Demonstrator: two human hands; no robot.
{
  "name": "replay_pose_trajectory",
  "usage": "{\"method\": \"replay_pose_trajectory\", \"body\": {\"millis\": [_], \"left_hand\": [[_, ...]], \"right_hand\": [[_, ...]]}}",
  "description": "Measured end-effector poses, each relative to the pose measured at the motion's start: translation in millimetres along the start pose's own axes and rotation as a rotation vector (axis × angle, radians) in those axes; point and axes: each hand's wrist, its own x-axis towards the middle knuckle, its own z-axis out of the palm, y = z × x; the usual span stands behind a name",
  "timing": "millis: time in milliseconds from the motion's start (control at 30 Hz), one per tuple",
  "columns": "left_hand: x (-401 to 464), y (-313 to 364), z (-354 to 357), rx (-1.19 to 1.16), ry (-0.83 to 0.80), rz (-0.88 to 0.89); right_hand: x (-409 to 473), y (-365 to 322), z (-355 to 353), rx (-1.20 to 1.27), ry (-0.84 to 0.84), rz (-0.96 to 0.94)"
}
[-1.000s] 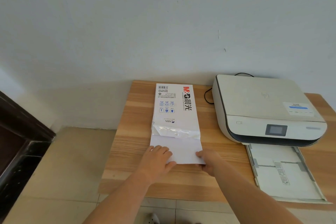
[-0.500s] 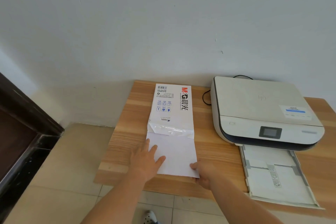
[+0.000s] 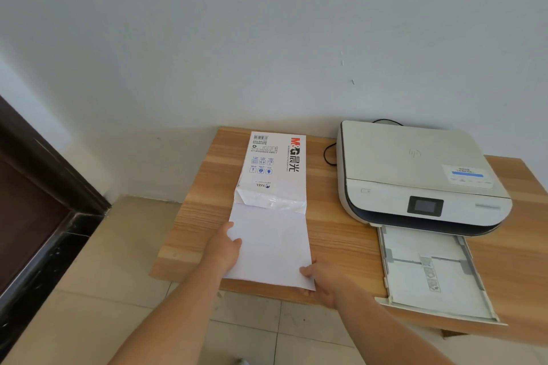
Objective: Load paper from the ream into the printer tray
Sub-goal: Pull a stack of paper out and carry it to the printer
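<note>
Fingers (image 3: 307,271) of both hands pinching paper (image 3: 271,249)

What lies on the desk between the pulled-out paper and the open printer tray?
Nothing: in the head view, only bare wooden desk separates the paper, held by the left hand and right hand, from the printer tray.

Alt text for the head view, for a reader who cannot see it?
Both hands, left hand and right hand, grip white paper half out of an opened ream wrapper on a wooden table, beside a printer with its tray open.
</note>
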Motion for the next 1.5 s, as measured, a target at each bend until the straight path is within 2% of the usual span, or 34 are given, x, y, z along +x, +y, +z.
{"method": "replay_pose_trajectory", "body": {"millis": [133, 433, 567, 767, 900, 1167, 1300, 1500], "left_hand": [[0.8, -2.1, -12.2, -0.039, -0.017, 0.009], [0.3, -4.9, -38.4, -0.246, -0.125, 0.005], [-1.7, -15.8, -47.2, -0.337, -0.193, -0.012], [-7.3, -27.6, -66.7, -0.426, -0.225, 0.006], [-17.6, -25.4, -84.1, -0.470, -0.183, 0.031], [-31.0, -24.1, -143.6, -0.383, -0.064, 0.146], [-42.4, -15.5, -177.2, -0.357, 0.034, 0.195], [-54.9, 9.5, -208.0, -0.354, 0.132, 0.348]], "right_hand": [[-7.2, 1.9, 1.3, 0.007, -0.035, -0.020], [-15.5, -26.2, 18.4, -0.010, 0.054, -0.241], [-16.2, -31.1, 25.4, -0.051, 0.090, -0.249], [-28.0, -29.6, 31.6, -0.044, 0.044, -0.235], [-33.0, -31.5, 45.9, -0.056, -0.004, -0.210], [-39.9, -40.1, 94.4, -0.054, -0.143, -0.179], [-53.2, -50.9, 122.4, -0.071, -0.204, -0.237], [-63.9, -77.5, 136.9, 0.077, -0.226, -0.427]]}}
